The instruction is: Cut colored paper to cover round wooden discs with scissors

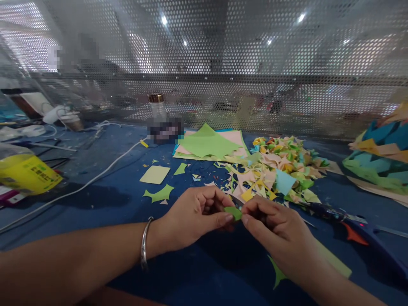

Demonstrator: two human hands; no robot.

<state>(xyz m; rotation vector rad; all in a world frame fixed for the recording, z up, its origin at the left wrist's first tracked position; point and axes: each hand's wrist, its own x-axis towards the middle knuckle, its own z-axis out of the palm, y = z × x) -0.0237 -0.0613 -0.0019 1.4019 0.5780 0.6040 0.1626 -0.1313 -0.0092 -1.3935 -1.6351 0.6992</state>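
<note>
Between my two hands is a small green paper piece [233, 212]. My left hand [200, 212], with a silver bangle [145, 243] on the wrist, pinches its left side between thumb and fingers. The right edge of the same piece sits in the fingertips of my right hand [274, 225]. A green paper offcut [277, 272] with curved edges lies below my right hand, and a pale green sheet [333, 259] is partly hidden under that wrist. Just beyond my hands spreads a heap of coloured paper pieces [283, 161].
A glue gun [363, 233] with an orange trigger lies at right, near a layered paper piece [379, 157]. Stacked paper sheets [207, 142] lie at the back before a perforated metal screen [204, 51]. At left are a yellow-labelled bottle [30, 172] and a white cable [105, 170].
</note>
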